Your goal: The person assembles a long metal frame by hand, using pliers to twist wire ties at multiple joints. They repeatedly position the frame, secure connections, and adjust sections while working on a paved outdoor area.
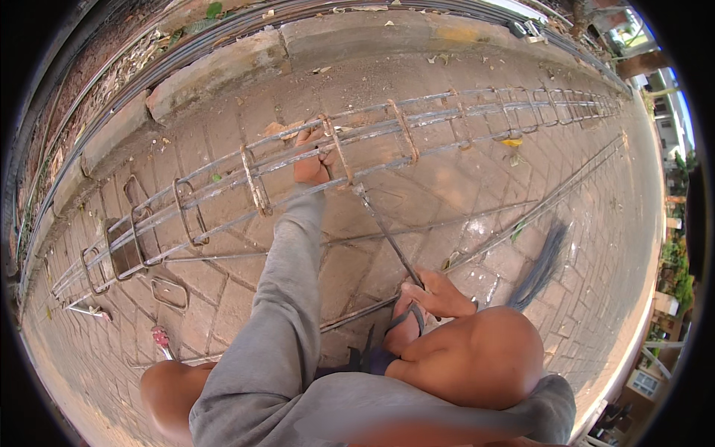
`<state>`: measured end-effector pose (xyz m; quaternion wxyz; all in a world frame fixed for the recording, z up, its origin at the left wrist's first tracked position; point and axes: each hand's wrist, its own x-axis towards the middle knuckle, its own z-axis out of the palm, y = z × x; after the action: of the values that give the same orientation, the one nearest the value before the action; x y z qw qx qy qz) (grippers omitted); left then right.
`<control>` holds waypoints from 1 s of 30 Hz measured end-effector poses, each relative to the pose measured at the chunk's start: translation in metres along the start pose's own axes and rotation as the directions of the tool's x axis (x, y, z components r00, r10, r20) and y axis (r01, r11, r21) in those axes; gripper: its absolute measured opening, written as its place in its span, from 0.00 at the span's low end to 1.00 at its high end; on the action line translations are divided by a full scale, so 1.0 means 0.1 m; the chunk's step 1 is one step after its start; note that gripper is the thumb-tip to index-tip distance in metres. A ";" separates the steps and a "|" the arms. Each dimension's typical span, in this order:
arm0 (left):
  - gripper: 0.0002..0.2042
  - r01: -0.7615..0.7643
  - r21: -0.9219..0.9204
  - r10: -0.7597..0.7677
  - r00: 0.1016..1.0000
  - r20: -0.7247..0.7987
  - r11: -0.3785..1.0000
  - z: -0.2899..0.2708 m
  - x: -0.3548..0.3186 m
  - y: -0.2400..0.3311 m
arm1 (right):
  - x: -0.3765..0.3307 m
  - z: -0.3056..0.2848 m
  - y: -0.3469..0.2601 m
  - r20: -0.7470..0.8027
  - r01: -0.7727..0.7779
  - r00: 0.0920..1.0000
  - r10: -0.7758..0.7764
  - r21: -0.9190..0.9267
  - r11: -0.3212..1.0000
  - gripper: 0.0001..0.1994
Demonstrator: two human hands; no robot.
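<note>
A long cage of steel rebar [372, 131] lies across the paving, with rusty square stirrups [404, 130] around its lengthwise bars. My left hand [311, 153] reaches in among the bars with its fingers closed around a stirrup [339, 153]; the bars partly cover the fingers. My right hand [441, 295] is closed on the near end of a dark steel bar [389, 235]. This bar slants up and left, and its wider head meets the near side of the cage beside that stirrup. Whether the head grips the stirrup, I cannot tell.
A loose stirrup [170, 293] and a red-handled tool [161, 339] lie at the left. Dark binding wire [542, 267] lies bundled at the right, near long loose rods [555, 197]. My sandalled foot [404, 325] is close to my right hand. A kerb [216, 68] runs behind.
</note>
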<state>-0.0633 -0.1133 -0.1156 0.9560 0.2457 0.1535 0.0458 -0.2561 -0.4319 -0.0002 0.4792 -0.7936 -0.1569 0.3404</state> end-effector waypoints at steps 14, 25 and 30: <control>0.07 0.025 -0.095 -0.014 0.993 0.113 0.995 -0.24 0.14 -0.01 | 0.09 0.04 -0.06 0.403 -0.523 0.852 0.334 0.695 0.494 0.16; 0.11 0.041 -0.068 -0.038 0.999 0.039 0.997 -0.50 0.25 -0.05 | 0.12 0.11 0.21 0.576 -0.566 0.787 -0.220 0.816 0.114 0.15; 0.11 0.036 -0.053 -0.031 0.996 0.086 0.998 -0.58 0.29 -0.04 | 0.13 0.07 0.09 0.511 -0.518 0.836 0.200 0.613 0.597 0.20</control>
<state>-0.0542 -0.0859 -0.1736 0.9686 0.2187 0.1155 0.0233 -0.2522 -0.4240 -0.0151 0.6326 -0.4647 0.0674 0.6159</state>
